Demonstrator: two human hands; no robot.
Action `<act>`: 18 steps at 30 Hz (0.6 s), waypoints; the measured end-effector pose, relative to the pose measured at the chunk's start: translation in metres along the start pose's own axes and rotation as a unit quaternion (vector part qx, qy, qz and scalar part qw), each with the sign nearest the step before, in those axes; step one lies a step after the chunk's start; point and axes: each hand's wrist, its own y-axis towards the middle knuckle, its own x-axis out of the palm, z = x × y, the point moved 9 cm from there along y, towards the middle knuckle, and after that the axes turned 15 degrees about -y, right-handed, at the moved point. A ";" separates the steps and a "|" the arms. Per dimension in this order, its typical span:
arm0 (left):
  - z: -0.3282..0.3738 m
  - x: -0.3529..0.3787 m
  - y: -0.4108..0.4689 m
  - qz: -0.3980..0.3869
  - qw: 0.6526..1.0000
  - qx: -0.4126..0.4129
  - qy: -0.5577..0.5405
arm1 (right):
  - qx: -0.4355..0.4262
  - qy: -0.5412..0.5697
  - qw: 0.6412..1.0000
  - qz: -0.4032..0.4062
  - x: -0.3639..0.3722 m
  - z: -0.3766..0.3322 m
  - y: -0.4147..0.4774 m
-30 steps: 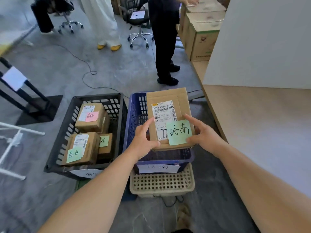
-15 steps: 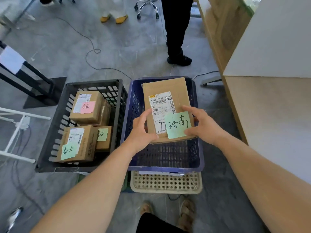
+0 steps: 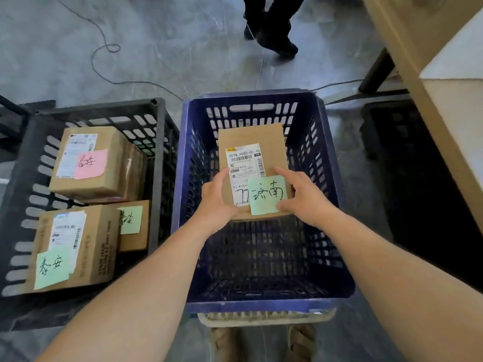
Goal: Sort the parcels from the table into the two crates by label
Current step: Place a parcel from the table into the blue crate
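Parcel (image 3: 252,163): flat brown cardboard box, label side up, held inside the opening of the blue crate (image 3: 183,165) toward its far half. Can't tell if it is touching the crate bottom yet. A white shipping label (image 3: 244,165) is on top, with a green note (image 3: 266,195) stuck over the near right corner, handwritten, characters legible.

Left hand (image 3: 217,202) grips the near left edge, thumb on top, the rest curled underneath. Right hand (image 3: 305,197) pinches the near right corner, fingers (image 3: 283,173) laid on top next to the note and thumb at the near edge. Both hands are closed on the box, neither is free.

Step, as judged: placing this parcel into the blue crate after matching its note. Next move likely calls for lowering it flat to the bottom, letting go with both hands, lifting clear of the crate walls, then going back to the table (image 3: 407,48) at right for another.

The black crate (image 3: 159,152) sits touching the blue one on its left and holds three boxes: one with a pink note (image 3: 90,164) far, one with a big green note (image 3: 52,266) near, and a smaller one (image 3: 133,226) between them and the blue crate.

The blue crate sits on a beige basket (image 3: 261,318). Grey concrete floor (image 3: 156,30), with a thin cable (image 3: 104,48) looping across it. A person's dark legs (image 3: 271,27) stand far centre. The table edge runs along the right, with a white board (image 3: 457,61) on it and another dark crate (image 3: 418,178) underneath.
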 end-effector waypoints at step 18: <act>-0.081 -0.030 0.144 0.122 0.982 -0.010 0.141 | 0.011 -0.054 0.998 0.013 0.093 0.018 0.153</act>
